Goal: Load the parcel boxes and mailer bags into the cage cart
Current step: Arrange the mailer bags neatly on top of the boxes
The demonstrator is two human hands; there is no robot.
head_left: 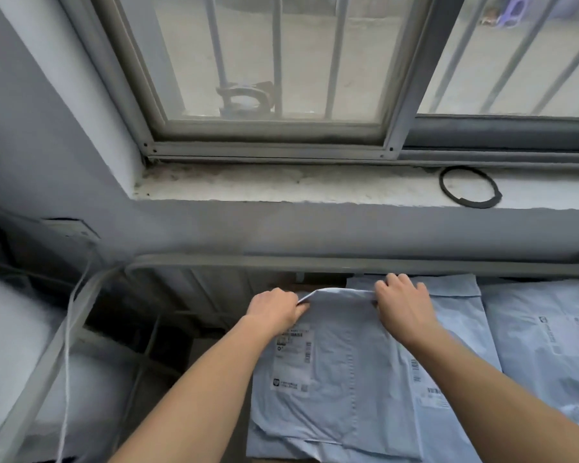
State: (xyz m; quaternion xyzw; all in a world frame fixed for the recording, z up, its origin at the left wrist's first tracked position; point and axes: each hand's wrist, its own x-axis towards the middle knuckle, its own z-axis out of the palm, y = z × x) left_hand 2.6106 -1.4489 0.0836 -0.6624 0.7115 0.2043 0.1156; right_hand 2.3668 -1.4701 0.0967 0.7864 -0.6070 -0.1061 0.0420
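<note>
While the bag (331, 379), on the stack (542, 329) in the cart (315, 262), is pinched at its far edge by left hand (274, 310) and right hand (403, 307), its slick film could be let slip leftward.

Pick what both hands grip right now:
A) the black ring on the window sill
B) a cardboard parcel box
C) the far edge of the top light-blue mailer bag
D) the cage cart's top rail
C: the left hand and the right hand each pinch the far edge of the light-blue mailer bag, while the black ring lies untouched on the window sill.
</note>
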